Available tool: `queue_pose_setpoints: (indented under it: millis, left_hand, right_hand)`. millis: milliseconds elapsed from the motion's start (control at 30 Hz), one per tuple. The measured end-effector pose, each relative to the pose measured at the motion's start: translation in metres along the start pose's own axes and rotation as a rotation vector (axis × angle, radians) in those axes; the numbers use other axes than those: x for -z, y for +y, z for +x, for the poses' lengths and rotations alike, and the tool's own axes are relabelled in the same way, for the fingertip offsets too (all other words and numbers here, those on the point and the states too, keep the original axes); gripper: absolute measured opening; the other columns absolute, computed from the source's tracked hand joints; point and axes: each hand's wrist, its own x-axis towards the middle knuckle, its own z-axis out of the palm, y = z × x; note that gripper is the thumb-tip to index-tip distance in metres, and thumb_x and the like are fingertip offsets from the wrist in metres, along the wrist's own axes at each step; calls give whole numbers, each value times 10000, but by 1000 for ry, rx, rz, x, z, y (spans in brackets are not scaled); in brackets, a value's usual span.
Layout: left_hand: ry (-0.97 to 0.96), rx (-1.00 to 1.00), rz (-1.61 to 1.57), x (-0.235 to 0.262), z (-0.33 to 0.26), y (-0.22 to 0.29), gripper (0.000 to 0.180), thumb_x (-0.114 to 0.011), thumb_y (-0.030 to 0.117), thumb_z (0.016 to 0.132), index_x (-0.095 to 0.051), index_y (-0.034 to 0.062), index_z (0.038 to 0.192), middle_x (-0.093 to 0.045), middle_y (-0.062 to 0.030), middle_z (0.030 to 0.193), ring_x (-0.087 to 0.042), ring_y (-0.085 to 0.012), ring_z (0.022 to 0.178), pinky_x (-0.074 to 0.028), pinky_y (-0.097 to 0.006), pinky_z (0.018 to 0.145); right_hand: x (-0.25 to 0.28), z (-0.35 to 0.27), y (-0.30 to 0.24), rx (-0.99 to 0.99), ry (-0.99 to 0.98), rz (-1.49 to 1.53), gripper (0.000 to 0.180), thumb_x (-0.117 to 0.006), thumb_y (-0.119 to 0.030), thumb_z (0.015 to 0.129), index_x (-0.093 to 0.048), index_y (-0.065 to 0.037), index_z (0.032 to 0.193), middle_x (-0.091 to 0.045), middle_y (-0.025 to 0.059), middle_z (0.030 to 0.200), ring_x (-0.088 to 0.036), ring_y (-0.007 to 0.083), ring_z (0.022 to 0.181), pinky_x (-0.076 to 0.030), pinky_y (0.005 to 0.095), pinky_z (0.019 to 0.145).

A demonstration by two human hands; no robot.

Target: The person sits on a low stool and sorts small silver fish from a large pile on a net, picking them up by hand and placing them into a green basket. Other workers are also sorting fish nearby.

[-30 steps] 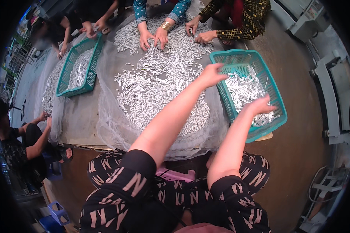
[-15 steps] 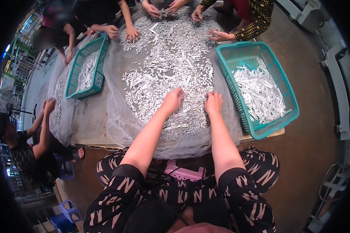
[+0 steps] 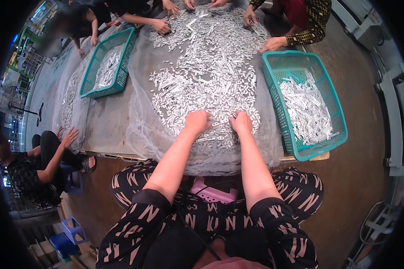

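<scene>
A broad spread of small grey-white cylindrical pieces [image 3: 202,96], with flat white strips with holes [image 3: 206,138] mixed in, covers the sheeted table before me. At the near part of the pile, my left hand [image 3: 197,121] has its fingers curled down among the pieces. What it holds, if anything, is hidden. Across from it, my right hand [image 3: 242,122] is closed with thumb and fingertips pressed together, at the edge of the pile. Whatever sits in that pinch is too small to name. Some flat strips lie between my two hands.
To the right stands a green plastic basket [image 3: 339,112] holding many flat strips; a second green basket [image 3: 121,83] stands at the left. Clear plastic sheeting [image 3: 141,112] bunches along the table's edge. Co-workers' hands [image 3: 274,44] work at the far side. Another person [image 3: 36,168] sits at left.
My right hand has gone from spread fingers to a pinch. Both hands sit slightly lower in the picture. Across the table, co-workers' hands have shifted, and the view has turned slightly.
</scene>
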Motion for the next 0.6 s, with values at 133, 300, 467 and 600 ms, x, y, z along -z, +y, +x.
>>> queue_pose_setpoints:
  millis: [133,300,467,600]
  left_hand:
    - [252,116,-435,-10,10,-51,250,-660,258,715,-616,41,833,-622,-145,723,-600,-303,724,-460,-378,672]
    - [28,443,-840,-2,11,-88,348,-569,242,817,-566,11,1078,-612,-222,939,-600,-322,897,-453,-383,796]
    - [146,262,-540,-15,-9,-66,299,-687,290,697,-643,55,877,-636,-183,867,-610,-319,843,-459,-406,743]
    - [278,250,-442,-25,-11,-47,271,-732,243,639,-643,58,817,-632,-177,787,-615,-323,793,-464,-395,702]
  right_hand:
    - [-17,18,18,152,214,98,262,-597,-254,783,-600,-85,983,-625,147,922,-586,321,903,-455,402,799]
    - [-20,7,2,77,120,74,330,-602,-316,779,-594,-63,991,-625,172,950,-587,333,916,-455,416,780]
    - [-9,-30,-29,58,52,-134,477,-658,-454,717,-607,-29,928,-629,192,931,-601,322,897,-468,421,748]
    - [-10,-24,-24,82,32,-112,591,-692,-497,664,-605,-18,999,-628,194,948,-598,319,909,-462,415,760]
